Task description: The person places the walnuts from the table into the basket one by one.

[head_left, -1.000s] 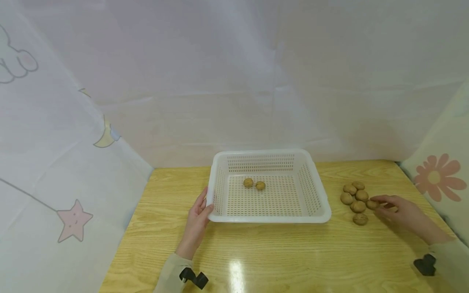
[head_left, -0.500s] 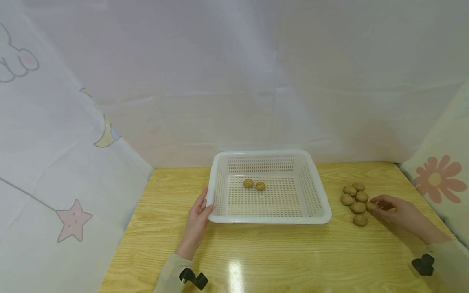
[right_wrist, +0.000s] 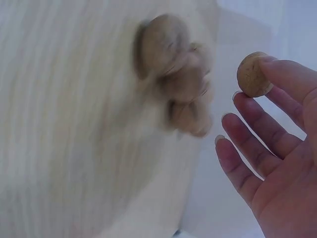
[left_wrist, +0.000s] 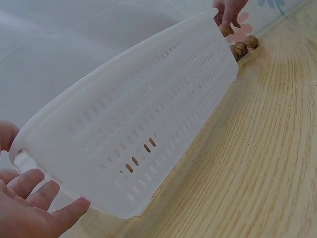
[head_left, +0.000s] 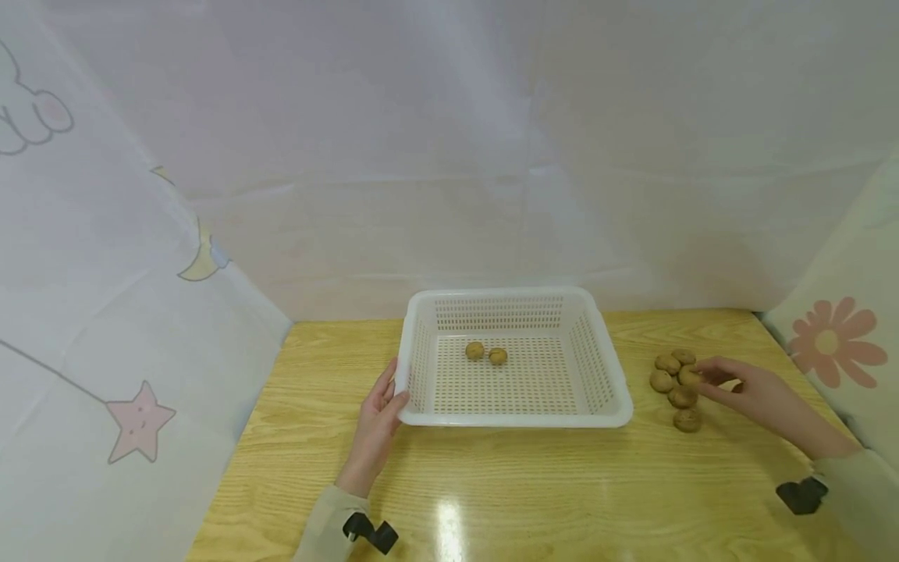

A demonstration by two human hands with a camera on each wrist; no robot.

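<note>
My left hand grips the left rim of a white plastic basket, with the thumb over the rim and the fingers against the outside wall in the left wrist view. Two walnuts lie on the basket's slotted floor. At the right, my right hand pinches a walnut between thumb and fingertips; the right wrist view shows it raised off the table. Several more walnuts lie clustered on the table just left of that hand, one partly hidden behind the fingers.
A wooden table carries the basket and walnuts. A pale printed curtain hangs behind and along both sides. Each wrist wears a black camera mount.
The right hand has taken a walnut from the right side of the cluster and lifted it, moving a little up and left. The left hand and basket keep their place.
</note>
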